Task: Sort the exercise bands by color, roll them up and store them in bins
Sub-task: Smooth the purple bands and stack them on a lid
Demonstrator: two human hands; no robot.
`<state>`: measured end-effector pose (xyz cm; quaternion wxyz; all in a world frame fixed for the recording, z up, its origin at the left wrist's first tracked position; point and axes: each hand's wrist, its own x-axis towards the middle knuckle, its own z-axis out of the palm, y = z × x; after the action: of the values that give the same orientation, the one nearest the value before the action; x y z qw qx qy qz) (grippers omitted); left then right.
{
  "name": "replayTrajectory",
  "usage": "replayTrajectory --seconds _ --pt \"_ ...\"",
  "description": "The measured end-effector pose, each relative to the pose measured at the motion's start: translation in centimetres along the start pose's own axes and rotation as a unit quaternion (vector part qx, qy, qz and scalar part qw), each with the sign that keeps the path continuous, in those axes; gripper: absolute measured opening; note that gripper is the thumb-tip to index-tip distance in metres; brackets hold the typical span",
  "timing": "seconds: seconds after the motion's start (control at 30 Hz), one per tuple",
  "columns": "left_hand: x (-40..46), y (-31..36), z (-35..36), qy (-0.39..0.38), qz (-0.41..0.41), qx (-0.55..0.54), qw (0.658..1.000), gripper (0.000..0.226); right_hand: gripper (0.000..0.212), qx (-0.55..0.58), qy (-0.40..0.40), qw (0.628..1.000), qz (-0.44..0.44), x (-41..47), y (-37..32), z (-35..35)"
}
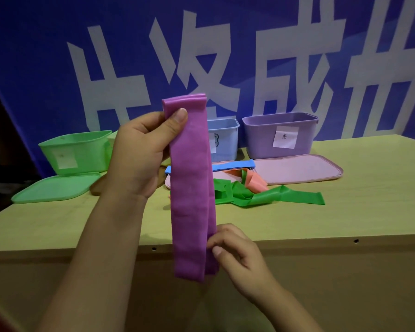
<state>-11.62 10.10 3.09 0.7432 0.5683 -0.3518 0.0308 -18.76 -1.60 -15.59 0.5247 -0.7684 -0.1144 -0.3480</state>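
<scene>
This looks like a staged work station in an event or demonstration space, not a home. A large blue banner (46,56) with oversized white characters (201,68) fills the whole background, as at a booth or display stand. In front of it stands a plain light wooden table (357,200) with bare drill holes along its front edge. On it sit labelled plastic bins in green (74,152), blue (225,140) and purple (278,135), lids laid out flat beside them.

Pale wooden table (345,212), bins (279,135), lids (300,168), loose bands (261,195)
</scene>
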Motion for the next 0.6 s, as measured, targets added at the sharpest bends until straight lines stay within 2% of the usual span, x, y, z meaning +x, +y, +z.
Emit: replayTrajectory --seconds 0.13,0.2,0.33,0.6 --pt "-0.1 -0.5 0.2 -0.009 0.006 0.011 1.000 0.020 0.018 -0.041 0.057 0.998 0.009 1.0 -0.5 0.5" --pt "0.0 -0.7 0.0 -0.007 0.005 0.018 1.000 0.015 0.021 -0.029 0.053 0.998 0.012 1.2 -0.6 0.5" --pt "0.8 -1.2 -1.0 0.020 0.000 0.043 0.999 0.007 0.024 0.078 0.026 0.995 0.049 0.7 -0.9 -0.3" --pt "0.2 -1.5 -0.2 0.058 0.033 0.025 0.997 0.009 0.020 0.048 0.032 0.995 0.082 0.4 -0.4 0.1"
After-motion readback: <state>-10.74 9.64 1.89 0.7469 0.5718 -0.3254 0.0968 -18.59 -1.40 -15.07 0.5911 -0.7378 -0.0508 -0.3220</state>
